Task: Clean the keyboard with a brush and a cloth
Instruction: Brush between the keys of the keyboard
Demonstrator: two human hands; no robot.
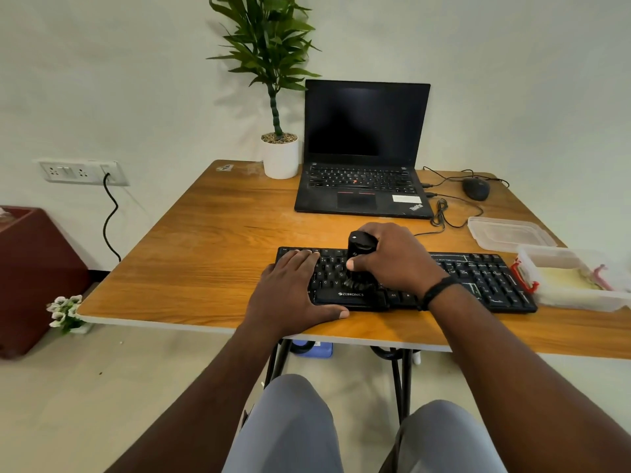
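Observation:
A black keyboard [485,278] lies near the front edge of the wooden table [211,233]. My right hand [392,257] grips a black brush [359,249] with a round handle, held upright, its bristles down on the keys at the keyboard's left-middle. My left hand [293,288] lies flat on the keyboard's left end, fingers straight over the keys and thumb along the front edge. A yellowish cloth [566,279] lies inside a clear plastic box at the right.
An open black laptop [362,151] stands at the back, a white potted plant [280,155] to its left, a black mouse [475,188] with cables to its right. A clear lid [508,233] and clear box [580,298] sit at the right edge.

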